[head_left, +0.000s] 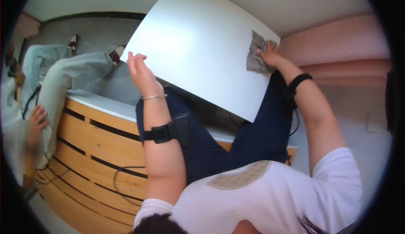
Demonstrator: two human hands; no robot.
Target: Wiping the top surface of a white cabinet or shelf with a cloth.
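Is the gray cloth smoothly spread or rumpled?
Rumpled: the gray cloth shows creases and an uneven outline under the right hand on the white tabletop. Whether it is folded in layers, I cannot tell.

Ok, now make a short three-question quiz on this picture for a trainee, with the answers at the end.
1. Multiple choice: where is the person's left hand?
a) on the pink fabric
b) by the left corner of the white table
c) flat on the person's lap

2. True or false: the grey cloth is under the person's right hand.

3. Fill in the blank: the slats to the left of the person's legs are made of ____.

Key: 1. b; 2. true; 3. wood.
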